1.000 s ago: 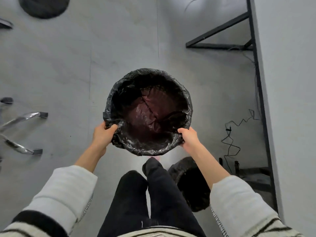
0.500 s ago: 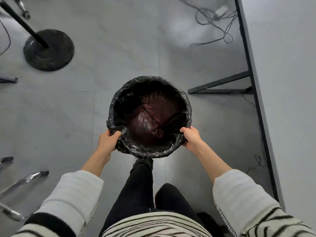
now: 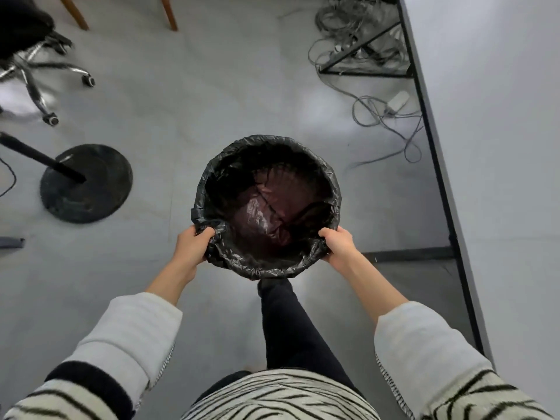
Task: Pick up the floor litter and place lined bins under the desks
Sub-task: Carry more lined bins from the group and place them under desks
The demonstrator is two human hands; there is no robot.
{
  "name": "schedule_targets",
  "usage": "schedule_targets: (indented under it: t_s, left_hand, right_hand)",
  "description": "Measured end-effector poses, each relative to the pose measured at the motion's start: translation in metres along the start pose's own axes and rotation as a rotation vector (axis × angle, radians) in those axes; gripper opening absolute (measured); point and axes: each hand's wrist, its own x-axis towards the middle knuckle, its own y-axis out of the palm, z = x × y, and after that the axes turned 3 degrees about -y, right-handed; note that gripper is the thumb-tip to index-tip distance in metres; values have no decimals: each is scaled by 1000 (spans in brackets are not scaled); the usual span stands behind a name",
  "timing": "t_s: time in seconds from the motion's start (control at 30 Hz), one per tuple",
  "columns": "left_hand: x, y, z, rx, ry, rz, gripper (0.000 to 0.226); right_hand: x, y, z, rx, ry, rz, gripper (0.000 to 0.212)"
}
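Both hands on the bin: left hand [image 3: 191, 244] clamped on the near-left rim, right hand [image 3: 337, 244] clamped on the near-right rim of the round bin lined with a crinkled black plastic bag [image 3: 331, 189], held in the air out in front of the body, mouth facing up, a dark-trousered leg [image 3: 291, 322] directly below its near edge. Liner is folded over the rim all round; inside shows dark reddish through the plastic. Grey floor [image 3: 181, 122] underneath. Right of the right hand: white desk top with black metal frame [image 3: 436, 153], loose grey cables and a white power adapter [image 3: 398, 100] on the floor beyond that hand. Left of the left hand: round black stand base with a black pole [image 3: 86, 183]. Farther out beyond it, chrome star base of an office chair [image 3: 39, 71], and two brown wooden legs [image 3: 169, 12] at the far edge.
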Motion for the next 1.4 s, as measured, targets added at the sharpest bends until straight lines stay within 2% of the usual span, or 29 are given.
schedule_targets:
  t_s: [0.2, 0.27, 0.4, 0.47, 0.6, 0.8, 1.0, 1.13, 1.27, 1.4]
  left_hand:
    - [96, 45, -145, -32, -37, 4, 12]
    - [128, 52, -187, -26, -50, 14, 17]
    - [196, 66, -267, -26, -87, 33, 22]
    - [234, 75, -309, -3, -98, 61, 20]
    - [328, 97, -404, 36, -155, 107, 13]
    - [450, 145, -538, 60, -180, 84, 16]
    - [533, 209, -620, 105, -170, 125, 17]
    - [620, 268, -653, 177, -197, 124, 23]
    - [713, 328, -671, 215, -216, 151, 18]
    - [807, 376, -655, 310, -191, 121, 16]
  right_hand:
    - [97, 53, 160, -57, -35, 20, 24]
    - [125, 74, 206, -74, -39, 13, 23]
    - [178, 115, 288, -102, -24, 5, 20]
    - [210, 136, 328, -89, -17, -3, 23]
    - [284, 184, 408, -43, 21, -59, 16]
    - [381, 234, 522, 7, 70, -65, 21]
    - [480, 243, 598, 37, 78, -69, 22]
    - [575, 250, 635, 0, 131, -110, 17]
    - [677, 259, 658, -30, 175, -192, 21]
    - [786, 272, 653, -11, 247, -247, 23]
